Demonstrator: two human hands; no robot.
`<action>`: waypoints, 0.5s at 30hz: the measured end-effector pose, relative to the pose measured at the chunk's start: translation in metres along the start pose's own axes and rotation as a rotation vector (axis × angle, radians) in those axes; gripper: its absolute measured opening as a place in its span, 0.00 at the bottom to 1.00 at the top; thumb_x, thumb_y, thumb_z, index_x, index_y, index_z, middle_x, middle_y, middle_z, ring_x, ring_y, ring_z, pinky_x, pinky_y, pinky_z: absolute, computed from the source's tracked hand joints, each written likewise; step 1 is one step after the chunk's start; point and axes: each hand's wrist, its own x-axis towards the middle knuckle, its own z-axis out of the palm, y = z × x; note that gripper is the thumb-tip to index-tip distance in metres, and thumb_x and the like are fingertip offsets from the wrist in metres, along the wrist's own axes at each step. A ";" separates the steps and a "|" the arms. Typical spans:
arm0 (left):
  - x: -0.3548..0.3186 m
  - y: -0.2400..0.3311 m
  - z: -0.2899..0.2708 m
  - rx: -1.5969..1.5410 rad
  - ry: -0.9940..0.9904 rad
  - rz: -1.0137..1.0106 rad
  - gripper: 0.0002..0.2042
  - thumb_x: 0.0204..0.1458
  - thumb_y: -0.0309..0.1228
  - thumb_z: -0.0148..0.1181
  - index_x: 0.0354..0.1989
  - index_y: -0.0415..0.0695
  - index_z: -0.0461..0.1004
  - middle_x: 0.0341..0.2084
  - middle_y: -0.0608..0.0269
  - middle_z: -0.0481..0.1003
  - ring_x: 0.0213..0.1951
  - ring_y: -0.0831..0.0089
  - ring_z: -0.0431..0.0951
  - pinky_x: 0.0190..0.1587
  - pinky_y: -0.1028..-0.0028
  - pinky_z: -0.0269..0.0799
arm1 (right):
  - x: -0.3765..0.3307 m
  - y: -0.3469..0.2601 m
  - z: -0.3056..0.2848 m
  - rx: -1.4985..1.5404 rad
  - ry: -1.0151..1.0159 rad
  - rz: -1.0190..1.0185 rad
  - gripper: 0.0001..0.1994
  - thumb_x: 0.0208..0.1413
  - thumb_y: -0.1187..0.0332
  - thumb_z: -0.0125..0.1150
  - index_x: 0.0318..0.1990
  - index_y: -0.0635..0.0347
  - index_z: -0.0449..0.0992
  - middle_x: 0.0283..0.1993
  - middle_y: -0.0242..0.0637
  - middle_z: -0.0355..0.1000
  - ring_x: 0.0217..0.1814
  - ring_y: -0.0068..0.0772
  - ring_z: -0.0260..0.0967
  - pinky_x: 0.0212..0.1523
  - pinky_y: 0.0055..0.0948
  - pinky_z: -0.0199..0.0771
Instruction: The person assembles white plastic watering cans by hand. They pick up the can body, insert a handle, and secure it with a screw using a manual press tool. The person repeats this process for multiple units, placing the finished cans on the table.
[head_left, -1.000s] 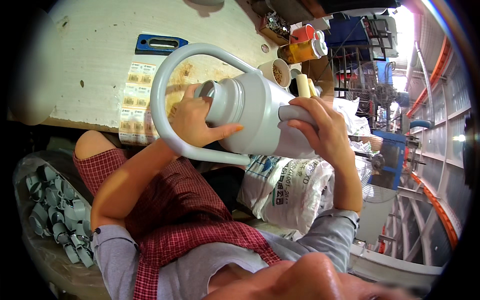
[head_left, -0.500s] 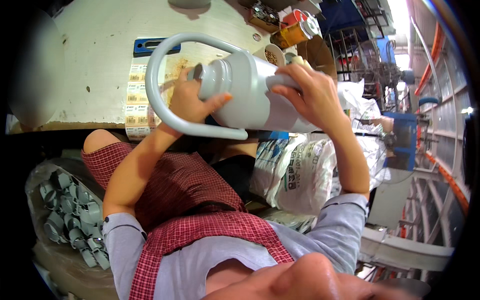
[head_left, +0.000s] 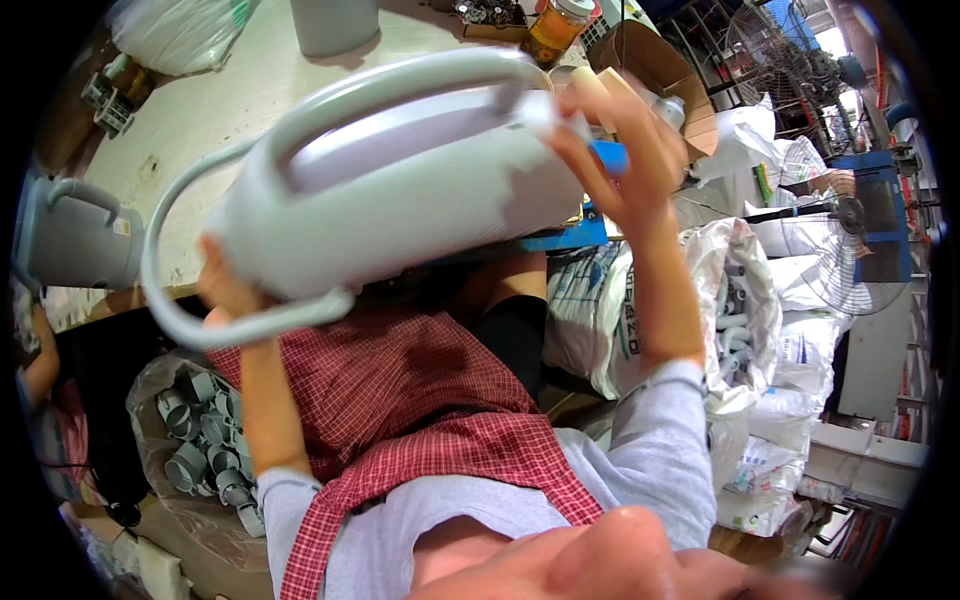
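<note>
Both hands were closed on a large pale-grey plastic watering can [head_left: 400, 190], lifted off the tabletop [head_left: 200, 130] and held close under the camera. Only part of the left hand [head_left: 225, 290] showed, gripping from underneath at the lower left end, where the thin looping handle [head_left: 170, 320] curved round; how its fingers wrapped could not be made out. At the upper right end the right hand [head_left: 625, 165] was wrapped round the narrow part of the can, thumb and fingers closed, with something blue [head_left: 608, 155] showing just beside the palm.

Its long axis ran from lower left to upper right, tilted, broad flank toward the camera and the big top handle [head_left: 400, 85] arching above. Each hand held one end, so neither was nearer than the other; the body lay between them.

Beyond the can lay the tabletop's front edge, and a second grey watering can [head_left: 75, 235] stood at the left. Behind it, a grey cylinder [head_left: 335, 25] and an amber jar [head_left: 555, 25] sat further back. Below, a bag of grey pipe fittings [head_left: 200, 450] lay at the left and white sacks [head_left: 745, 330] crowded the right, leaving open room mostly over the lap.
</note>
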 end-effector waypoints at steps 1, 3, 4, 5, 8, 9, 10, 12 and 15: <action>0.001 0.022 -0.031 0.038 0.075 -0.083 0.25 0.67 0.49 0.41 0.45 0.38 0.76 0.35 0.59 0.79 0.36 0.69 0.79 0.40 0.71 0.78 | -0.051 -0.003 -0.017 0.144 -0.145 0.166 0.10 0.45 0.72 0.72 0.36 0.60 0.79 0.36 0.38 0.79 0.30 0.34 0.75 0.32 0.29 0.74; -0.002 0.049 -0.078 -0.238 -0.049 -0.156 0.30 0.64 0.55 0.42 0.56 0.38 0.69 0.47 0.55 0.75 0.47 0.64 0.77 0.49 0.64 0.75 | -0.132 -0.009 -0.014 0.178 -0.370 0.588 0.07 0.49 0.74 0.67 0.37 0.62 0.79 0.34 0.39 0.77 0.31 0.40 0.76 0.34 0.31 0.75; -0.005 0.056 -0.095 -0.368 -0.096 -0.198 0.34 0.62 0.58 0.43 0.61 0.38 0.65 0.53 0.54 0.73 0.52 0.62 0.75 0.54 0.60 0.74 | -0.165 -0.004 -0.008 0.111 -0.490 0.714 0.07 0.50 0.75 0.66 0.38 0.62 0.79 0.34 0.40 0.77 0.33 0.43 0.76 0.36 0.33 0.75; -0.006 0.060 -0.108 -0.297 -0.066 -0.177 0.34 0.62 0.59 0.43 0.61 0.38 0.65 0.53 0.54 0.73 0.53 0.61 0.75 0.54 0.60 0.73 | -0.189 0.012 0.001 0.133 -0.479 0.738 0.07 0.51 0.75 0.64 0.39 0.61 0.79 0.35 0.41 0.76 0.36 0.45 0.75 0.39 0.34 0.75; -0.007 0.058 -0.130 -0.106 0.003 -0.070 0.33 0.63 0.58 0.42 0.55 0.37 0.68 0.46 0.55 0.76 0.48 0.64 0.76 0.50 0.63 0.74 | -0.191 0.041 0.022 0.270 -0.592 0.703 0.07 0.49 0.77 0.62 0.37 0.61 0.79 0.40 0.42 0.75 0.43 0.46 0.73 0.46 0.37 0.73; -0.010 0.055 -0.133 -0.040 0.017 -0.026 0.31 0.64 0.56 0.42 0.50 0.36 0.71 0.41 0.56 0.78 0.42 0.67 0.78 0.45 0.66 0.76 | -0.190 0.045 0.027 0.262 -0.648 0.639 0.07 0.48 0.78 0.62 0.36 0.62 0.79 0.40 0.42 0.75 0.43 0.46 0.72 0.46 0.37 0.73; -0.012 0.050 -0.132 0.014 0.066 0.024 0.30 0.65 0.56 0.41 0.45 0.35 0.73 0.37 0.57 0.78 0.37 0.70 0.78 0.40 0.69 0.76 | -0.188 0.049 0.030 0.253 -0.701 0.574 0.07 0.47 0.79 0.61 0.35 0.62 0.79 0.39 0.42 0.75 0.43 0.45 0.72 0.46 0.37 0.73; -0.014 0.035 -0.133 0.180 0.214 0.080 0.29 0.65 0.55 0.43 0.38 0.35 0.76 0.31 0.60 0.78 0.31 0.75 0.77 0.34 0.73 0.75 | -0.189 0.047 0.028 0.184 -0.730 0.637 0.08 0.44 0.80 0.63 0.35 0.61 0.79 0.39 0.41 0.75 0.42 0.45 0.72 0.42 0.38 0.74; -0.019 0.028 -0.125 0.068 0.162 0.065 0.29 0.64 0.55 0.44 0.41 0.35 0.75 0.32 0.59 0.78 0.32 0.73 0.78 0.34 0.72 0.75 | -0.204 0.050 0.017 0.087 -0.597 0.692 0.05 0.50 0.78 0.63 0.36 0.63 0.79 0.39 0.44 0.75 0.42 0.47 0.73 0.40 0.38 0.74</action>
